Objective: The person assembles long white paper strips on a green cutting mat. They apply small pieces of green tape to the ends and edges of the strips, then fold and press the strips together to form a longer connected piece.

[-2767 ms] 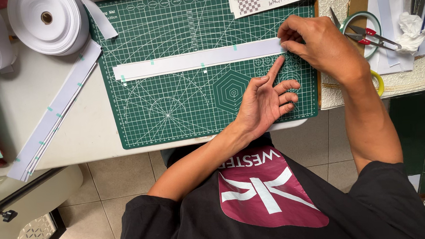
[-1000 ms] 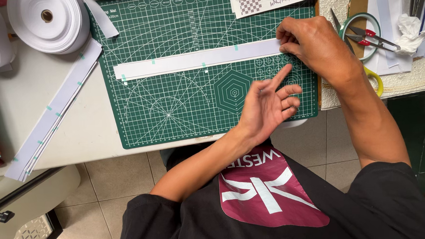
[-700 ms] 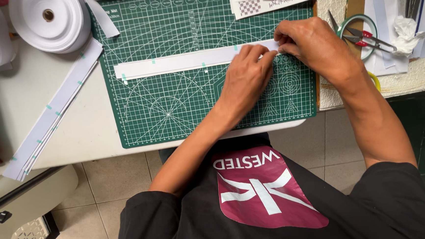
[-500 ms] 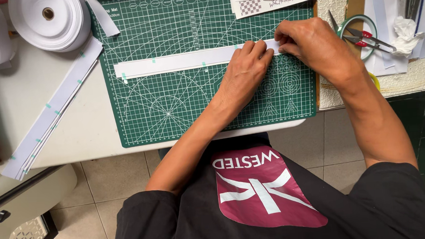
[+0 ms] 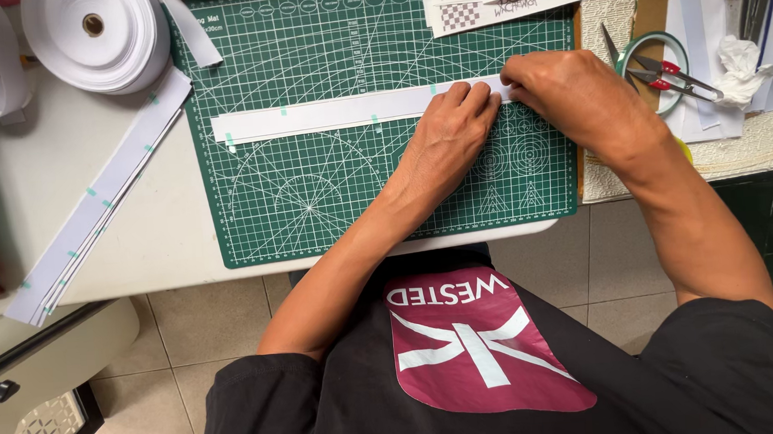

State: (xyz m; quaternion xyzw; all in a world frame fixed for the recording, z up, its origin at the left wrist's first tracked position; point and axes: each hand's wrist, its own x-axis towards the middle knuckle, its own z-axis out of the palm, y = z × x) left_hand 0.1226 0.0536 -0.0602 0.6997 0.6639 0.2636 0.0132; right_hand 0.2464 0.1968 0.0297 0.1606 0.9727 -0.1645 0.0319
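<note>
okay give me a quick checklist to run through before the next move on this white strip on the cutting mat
1. Strip lies flat on the mat: ok as far as it shows; its right end is hidden under the hands.
2. Left hand presses on the strip: ok, fingers rest on its right part.
3. Right hand at the strip's right end: ok, though its grip is hidden, cannot tell.
4. Strip lined up with the mat's grid: cannot tell; it looks slightly tilted, right end higher.
5. Snips within reach: ok, they lie just right of the right hand, untouched.
6. Roll and spare strips off the work area: ok, they sit left of the strip.
</note>
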